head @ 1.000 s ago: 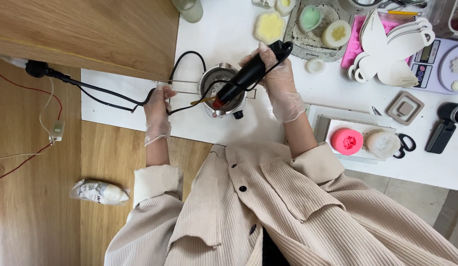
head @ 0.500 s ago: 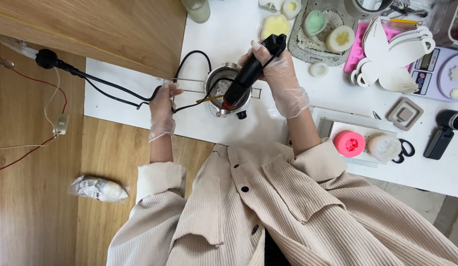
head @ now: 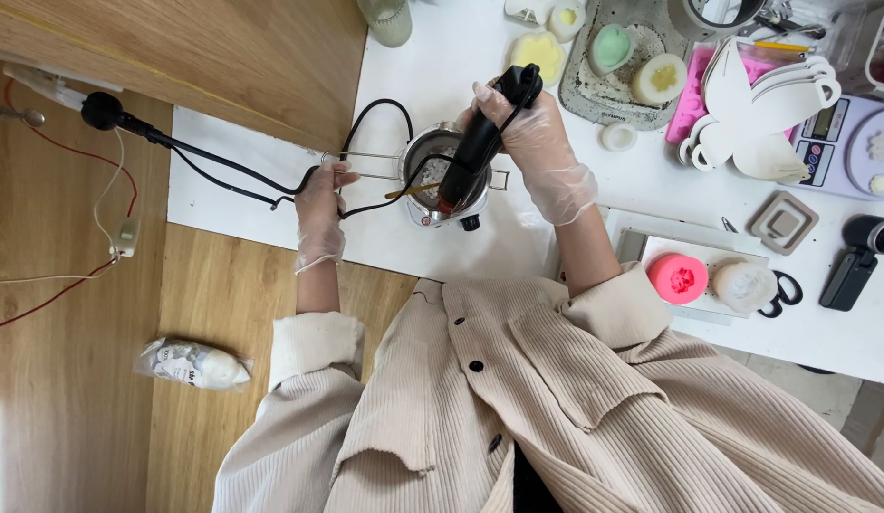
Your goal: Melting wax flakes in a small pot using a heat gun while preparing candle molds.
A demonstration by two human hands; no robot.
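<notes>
Heat gun now steeper over 1 pot; right hand grips gun, left hand grips 1 pot handle.

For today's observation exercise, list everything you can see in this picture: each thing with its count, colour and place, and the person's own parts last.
metal pot: 1, silver, on the white table, wire handle to the left
heat tool: 1, black, nozzle aimed into the pot
black cord: 1, from the floor up across the table
table: 1, white, upper right
wax shapes: several, yellow, green and cream, table's far edge
pink mould: 1, on a tray near the front edge
white round mould: 1, beside the pink one
scissors: 1, black handles, by the tray
scale: 1, pale, far right
wrapped packet: 1, white, on the wooden floor
left hand: gloved, grips the pot's handle
right hand: gloved, holds the heat tool
</notes>
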